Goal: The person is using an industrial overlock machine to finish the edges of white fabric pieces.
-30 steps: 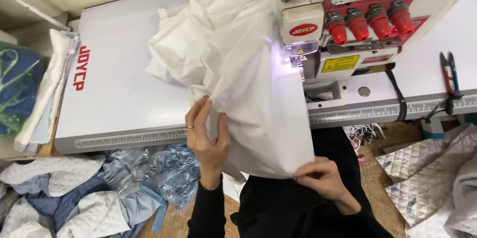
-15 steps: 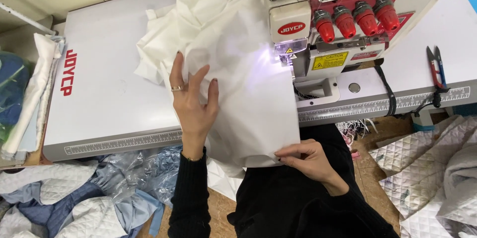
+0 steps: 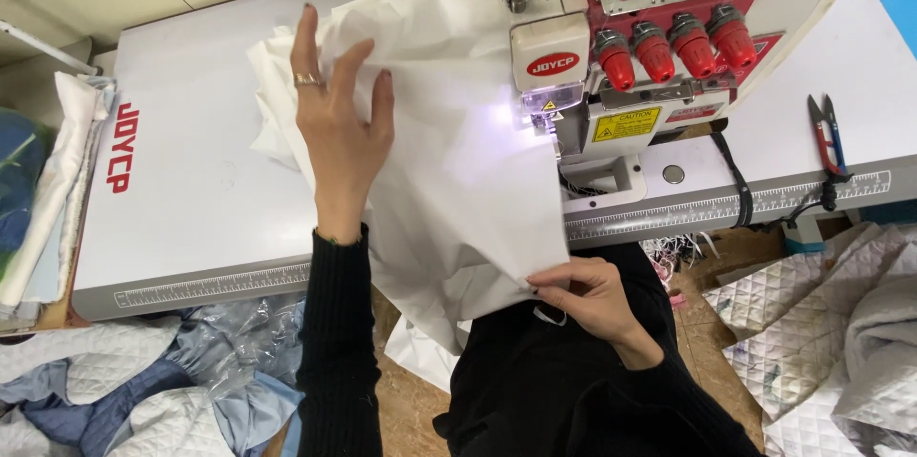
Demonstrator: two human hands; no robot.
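- Since half a second ago, the left hand (image 3: pixel 336 127) has slid up the white fabric (image 3: pixel 458 180) toward the upper left of the frame, and the fabric now lies stretched flatter between the two hands.
- Head view: the left hand is spread, fingers apart and palm down, pressing the fabric's bunched upper end onto the white table (image 3: pixel 191 199). A ring shows on one finger.
- The right hand (image 3: pixel 592 295) sits at lower centre, below the table's front edge, pinching the fabric's lower corner between thumb and fingertips.
- The fabric's long axis runs on a diagonal, from the upper left under the left hand down to the lower right at the pinch. Its right edge lies just beside the lit needle area of the sewing machine (image 3: pixel 630 65) at upper right.
- Of the two, the right hand looks nearer the machine; the left is well apart from it.
- Small scissors (image 3: pixel 827 137) lie at far right; quilted pieces (image 3: pixel 821 323) fill the lower right.
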